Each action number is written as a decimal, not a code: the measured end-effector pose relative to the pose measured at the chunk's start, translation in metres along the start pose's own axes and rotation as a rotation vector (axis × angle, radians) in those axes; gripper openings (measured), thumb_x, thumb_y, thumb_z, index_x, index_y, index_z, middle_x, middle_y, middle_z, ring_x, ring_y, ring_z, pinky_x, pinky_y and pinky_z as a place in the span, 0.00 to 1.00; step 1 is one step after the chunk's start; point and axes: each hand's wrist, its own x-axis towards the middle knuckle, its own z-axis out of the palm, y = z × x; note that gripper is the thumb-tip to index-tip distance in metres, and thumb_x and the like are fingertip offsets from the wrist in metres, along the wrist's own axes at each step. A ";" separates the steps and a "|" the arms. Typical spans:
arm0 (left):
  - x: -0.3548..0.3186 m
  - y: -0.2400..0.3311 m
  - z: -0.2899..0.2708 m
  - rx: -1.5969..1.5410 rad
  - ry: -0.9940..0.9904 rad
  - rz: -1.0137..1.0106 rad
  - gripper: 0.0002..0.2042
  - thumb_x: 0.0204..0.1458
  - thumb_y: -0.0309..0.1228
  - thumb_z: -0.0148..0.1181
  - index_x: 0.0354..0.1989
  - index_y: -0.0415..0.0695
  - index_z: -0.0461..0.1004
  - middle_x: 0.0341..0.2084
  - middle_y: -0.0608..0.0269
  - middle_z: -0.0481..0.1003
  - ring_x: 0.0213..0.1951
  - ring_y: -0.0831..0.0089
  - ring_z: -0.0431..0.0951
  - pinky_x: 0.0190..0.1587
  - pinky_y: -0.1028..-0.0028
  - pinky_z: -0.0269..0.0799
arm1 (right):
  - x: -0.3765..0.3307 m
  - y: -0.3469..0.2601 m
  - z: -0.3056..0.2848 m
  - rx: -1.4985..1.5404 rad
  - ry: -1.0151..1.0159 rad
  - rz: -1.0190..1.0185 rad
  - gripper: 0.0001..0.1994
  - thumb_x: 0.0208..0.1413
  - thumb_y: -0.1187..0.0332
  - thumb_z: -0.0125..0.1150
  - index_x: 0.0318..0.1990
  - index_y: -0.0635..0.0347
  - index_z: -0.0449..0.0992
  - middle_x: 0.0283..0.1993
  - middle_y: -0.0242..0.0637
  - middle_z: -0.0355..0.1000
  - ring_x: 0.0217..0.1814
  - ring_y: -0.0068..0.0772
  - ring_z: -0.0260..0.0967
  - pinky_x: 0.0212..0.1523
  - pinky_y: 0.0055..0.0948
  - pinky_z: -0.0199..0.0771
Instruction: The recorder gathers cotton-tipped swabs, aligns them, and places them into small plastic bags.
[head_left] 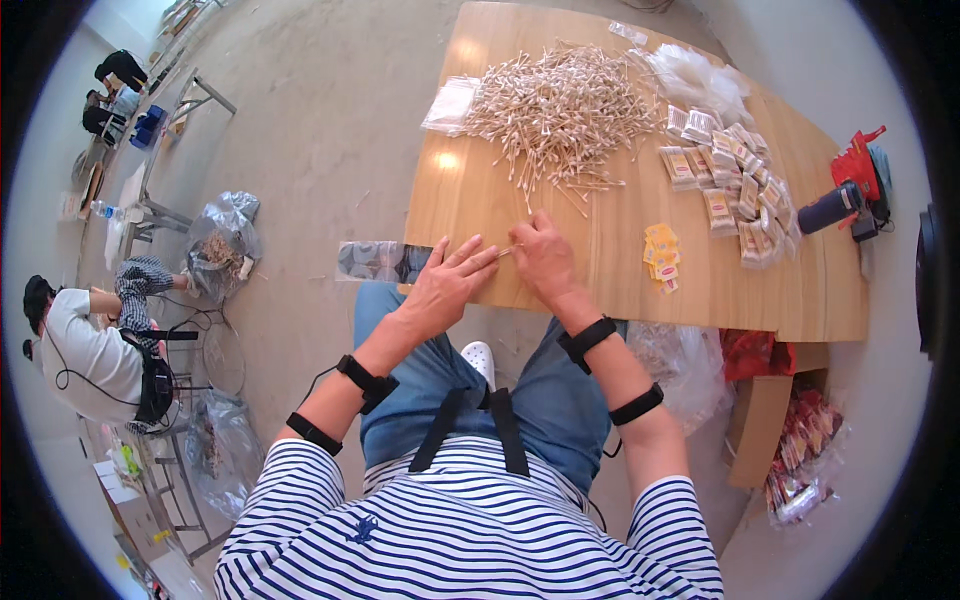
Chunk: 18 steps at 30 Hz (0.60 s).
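A large heap of cotton swabs (560,105) is spread over the far part of the wooden table (440,205). Close to the table's near edge, my left hand (450,285) lies with its fingers stretched out towards my right hand. Just beside its fingertips, my right hand (545,262) is closed in a pinch. A thin swab (506,251) shows between the two hands, seemingly in the right fingers. To the right of my hands lie small yellow paper labels (661,255). Farther right is a pile of filled swab packets (720,165).
Clear plastic bags (700,80) lie at the far right, and a flat clear packet (452,104) at the far left. A dark cylinder (830,206) stands by the right edge. Below is an open cardboard box (757,430). Another person (95,350) sits at the left.
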 end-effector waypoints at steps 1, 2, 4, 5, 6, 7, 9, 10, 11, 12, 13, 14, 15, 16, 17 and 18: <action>-0.001 0.001 0.000 -0.003 0.000 0.001 0.28 0.46 0.16 0.51 0.60 0.44 0.70 0.66 0.63 0.64 0.70 0.62 0.58 0.68 0.46 0.51 | -0.003 -0.001 0.003 0.018 0.008 -0.012 0.02 0.51 0.74 0.59 0.32 0.60 0.76 0.38 0.47 0.70 0.40 0.53 0.72 0.39 0.46 0.74; -0.002 0.002 0.000 -0.002 0.009 -0.022 0.27 0.47 0.17 0.52 0.60 0.44 0.70 0.65 0.63 0.65 0.70 0.61 0.58 0.69 0.46 0.51 | -0.005 0.000 0.005 0.018 0.005 -0.013 0.02 0.51 0.74 0.59 0.32 0.60 0.76 0.38 0.47 0.70 0.40 0.53 0.72 0.39 0.46 0.74; -0.006 0.005 0.003 -0.004 0.020 -0.046 0.26 0.47 0.18 0.53 0.59 0.44 0.71 0.65 0.62 0.65 0.70 0.60 0.57 0.69 0.47 0.50 | -0.010 0.002 0.007 -0.014 -0.005 0.057 0.02 0.52 0.74 0.60 0.33 0.59 0.75 0.37 0.47 0.70 0.40 0.55 0.71 0.40 0.47 0.74; -0.011 0.009 0.006 -0.020 0.039 -0.068 0.27 0.47 0.20 0.56 0.60 0.43 0.69 0.65 0.61 0.64 0.70 0.59 0.57 0.69 0.48 0.50 | -0.013 -0.002 0.006 -0.015 -0.012 0.053 0.02 0.52 0.74 0.60 0.33 0.59 0.75 0.37 0.47 0.70 0.40 0.55 0.71 0.40 0.47 0.74; -0.016 0.014 0.010 -0.036 0.058 -0.090 0.28 0.47 0.23 0.59 0.61 0.42 0.68 0.66 0.59 0.63 0.70 0.58 0.56 0.69 0.49 0.50 | -0.018 -0.007 0.005 -0.030 -0.047 0.085 0.02 0.52 0.74 0.60 0.33 0.59 0.75 0.37 0.47 0.70 0.40 0.55 0.71 0.39 0.47 0.74; -0.019 0.022 0.013 -0.040 0.059 -0.097 0.28 0.47 0.23 0.59 0.61 0.42 0.68 0.66 0.59 0.63 0.70 0.58 0.56 0.69 0.49 0.50 | -0.023 -0.011 0.003 -0.046 -0.082 0.117 0.03 0.51 0.74 0.60 0.33 0.58 0.75 0.37 0.47 0.70 0.39 0.54 0.72 0.39 0.47 0.74; -0.021 0.040 0.017 -0.143 0.066 -0.131 0.33 0.45 0.28 0.66 0.64 0.40 0.65 0.67 0.55 0.60 0.71 0.58 0.54 0.70 0.51 0.49 | -0.030 -0.018 0.000 -0.048 -0.077 0.152 0.03 0.51 0.74 0.60 0.34 0.58 0.74 0.37 0.47 0.70 0.39 0.54 0.72 0.38 0.47 0.74; -0.022 0.046 0.020 -0.124 0.054 -0.149 0.39 0.43 0.33 0.70 0.66 0.39 0.61 0.69 0.53 0.57 0.72 0.58 0.52 0.71 0.52 0.48 | -0.033 -0.021 -0.001 -0.050 -0.067 0.188 0.03 0.51 0.74 0.60 0.34 0.58 0.74 0.37 0.47 0.71 0.39 0.54 0.72 0.37 0.48 0.74; -0.021 0.049 0.021 -0.126 0.054 -0.155 0.39 0.43 0.33 0.70 0.66 0.39 0.61 0.69 0.53 0.57 0.72 0.58 0.52 0.71 0.52 0.48 | -0.035 -0.022 -0.002 -0.048 -0.072 0.184 0.03 0.51 0.74 0.60 0.34 0.58 0.74 0.37 0.47 0.71 0.39 0.54 0.72 0.37 0.48 0.74; -0.021 0.051 0.022 -0.131 0.070 -0.165 0.40 0.43 0.35 0.70 0.66 0.39 0.61 0.69 0.53 0.56 0.72 0.58 0.52 0.71 0.52 0.48 | -0.037 -0.022 -0.003 -0.032 -0.076 0.194 0.03 0.51 0.74 0.59 0.34 0.58 0.74 0.37 0.47 0.71 0.39 0.54 0.73 0.37 0.48 0.75; -0.022 0.052 0.022 -0.135 0.086 -0.174 0.40 0.43 0.36 0.71 0.67 0.39 0.60 0.69 0.53 0.56 0.72 0.57 0.52 0.71 0.52 0.47 | -0.038 -0.022 -0.003 -0.014 -0.079 0.203 0.03 0.51 0.74 0.59 0.34 0.58 0.74 0.37 0.47 0.71 0.38 0.54 0.73 0.36 0.48 0.75; -0.021 0.051 0.023 -0.104 0.073 -0.165 0.42 0.42 0.39 0.72 0.66 0.38 0.60 0.69 0.53 0.56 0.72 0.57 0.52 0.71 0.52 0.47 | -0.039 -0.020 -0.004 -0.016 -0.079 0.203 0.03 0.51 0.74 0.59 0.34 0.58 0.74 0.37 0.47 0.71 0.38 0.54 0.73 0.36 0.48 0.75; -0.021 0.051 0.023 -0.105 0.074 -0.164 0.42 0.42 0.39 0.72 0.66 0.38 0.60 0.69 0.53 0.56 0.72 0.57 0.52 0.71 0.52 0.47 | -0.038 -0.017 -0.003 -0.028 -0.085 0.199 0.03 0.52 0.74 0.59 0.34 0.58 0.74 0.37 0.47 0.71 0.39 0.54 0.73 0.37 0.48 0.75; -0.021 0.050 0.022 -0.093 0.063 -0.175 0.42 0.42 0.39 0.72 0.66 0.38 0.60 0.69 0.53 0.56 0.72 0.58 0.52 0.71 0.51 0.47 | -0.038 -0.015 -0.003 -0.040 -0.091 0.194 0.03 0.52 0.74 0.59 0.34 0.58 0.74 0.37 0.46 0.71 0.39 0.54 0.73 0.37 0.48 0.75; -0.022 0.050 0.022 -0.080 0.051 -0.190 0.42 0.41 0.40 0.72 0.66 0.37 0.60 0.69 0.53 0.57 0.72 0.58 0.52 0.71 0.51 0.47 | -0.035 -0.017 -0.002 -0.038 -0.093 0.192 0.03 0.52 0.74 0.59 0.34 0.58 0.74 0.37 0.46 0.71 0.39 0.54 0.73 0.37 0.48 0.75; -0.023 0.050 0.022 -0.078 0.051 -0.192 0.42 0.41 0.40 0.72 0.66 0.37 0.60 0.69 0.53 0.57 0.72 0.58 0.52 0.71 0.51 0.47 | -0.032 -0.019 -0.002 -0.031 -0.074 0.190 0.03 0.52 0.74 0.59 0.34 0.58 0.74 0.38 0.46 0.71 0.39 0.54 0.74 0.38 0.48 0.75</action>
